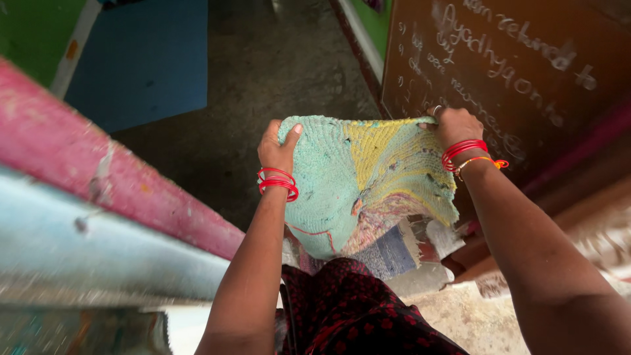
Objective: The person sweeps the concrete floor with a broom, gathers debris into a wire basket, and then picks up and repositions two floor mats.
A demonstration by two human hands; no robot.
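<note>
Woven mat (355,177), mint green and yellow, being held up by two hands.
Left hand (277,150) and right hand (455,125) are reaching forward, arms extended, fingers clamping its top corners.

Single head cam, worn by person. Faces steeply down past forearms to floor (276,72). Close range. No 2nd view.

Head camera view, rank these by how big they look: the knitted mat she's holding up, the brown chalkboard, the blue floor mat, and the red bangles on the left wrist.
1. Brown chalkboard, cut off by the frame.
2. Knitted mat and blue floor mat: about alike, and the knitted mat is nearer the camera, so unranked.
3. Red bangles on the left hand, clearly smallest.
</note>
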